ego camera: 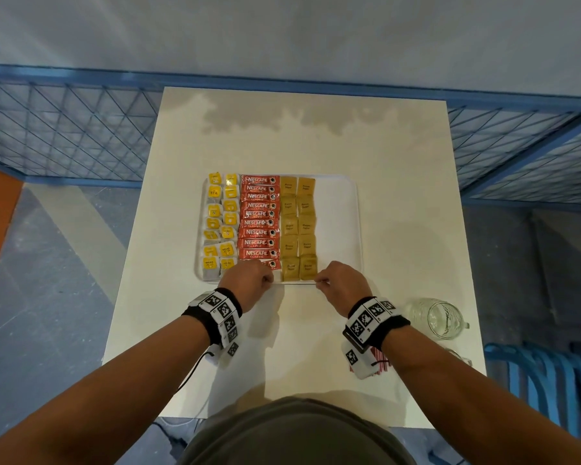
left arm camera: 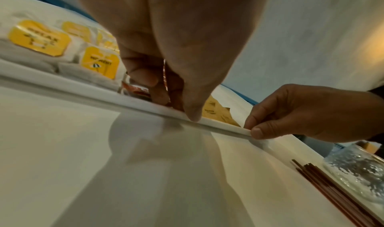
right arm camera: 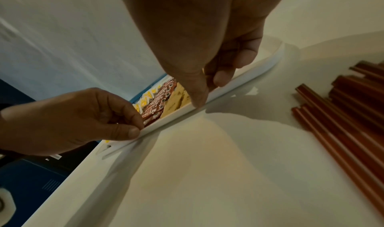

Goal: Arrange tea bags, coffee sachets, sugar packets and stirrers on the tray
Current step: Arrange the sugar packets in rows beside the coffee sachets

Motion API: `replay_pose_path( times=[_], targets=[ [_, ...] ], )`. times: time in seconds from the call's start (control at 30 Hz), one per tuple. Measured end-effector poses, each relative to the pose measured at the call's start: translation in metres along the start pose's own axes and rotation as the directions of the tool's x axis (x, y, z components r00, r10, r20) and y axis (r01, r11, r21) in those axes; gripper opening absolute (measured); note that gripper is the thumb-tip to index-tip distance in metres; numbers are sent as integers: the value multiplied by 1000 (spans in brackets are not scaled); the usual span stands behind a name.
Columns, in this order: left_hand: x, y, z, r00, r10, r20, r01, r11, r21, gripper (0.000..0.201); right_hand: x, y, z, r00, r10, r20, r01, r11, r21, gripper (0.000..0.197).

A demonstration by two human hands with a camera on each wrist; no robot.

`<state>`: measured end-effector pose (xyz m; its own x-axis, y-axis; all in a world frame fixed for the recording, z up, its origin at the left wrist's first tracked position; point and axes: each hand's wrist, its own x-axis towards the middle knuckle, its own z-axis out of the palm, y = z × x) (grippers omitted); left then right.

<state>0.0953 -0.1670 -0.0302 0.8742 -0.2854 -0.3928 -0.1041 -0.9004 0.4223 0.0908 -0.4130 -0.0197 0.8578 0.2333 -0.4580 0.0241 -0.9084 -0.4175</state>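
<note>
A white tray (ego camera: 336,223) lies on the table, its right strip bare. It holds two columns of yellow-tagged tea bags (ego camera: 220,226) at the left, a column of red coffee sachets (ego camera: 259,216) in the middle, then two columns of brown sugar packets (ego camera: 297,226). My left hand (ego camera: 269,280) pinches the tray's near rim (left arm camera: 83,92) below the sachets, partly covering the nearest one. My right hand (ego camera: 321,281) pinches the same rim (right arm camera: 239,82) below the sugar. A bundle of red-brown stirrers (right arm camera: 343,115) lies on the table beside my right wrist.
A glass jar (ego camera: 445,318) stands at the table's right edge, with a second glass rim (ego camera: 460,355) just nearer. Blue wire fencing (ego camera: 64,129) runs behind and beside the white table (ego camera: 399,179). A blue chair back (ego camera: 550,380) stands at the lower right.
</note>
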Motion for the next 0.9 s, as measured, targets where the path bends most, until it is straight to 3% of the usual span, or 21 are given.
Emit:
replay_pose_path(
  times=[0.5, 0.9],
  targets=[
    [-13, -10, -1, 999, -39, -3, 39, 999, 1, 12, -8, -9, 12, 999, -36, -12, 37, 999, 23, 20],
    [-23, -3, 2, 997, -49, -52, 47, 999, -26, 9, -19, -7, 3, 999, 32, -3, -32, 994, 108, 23]
  ],
)
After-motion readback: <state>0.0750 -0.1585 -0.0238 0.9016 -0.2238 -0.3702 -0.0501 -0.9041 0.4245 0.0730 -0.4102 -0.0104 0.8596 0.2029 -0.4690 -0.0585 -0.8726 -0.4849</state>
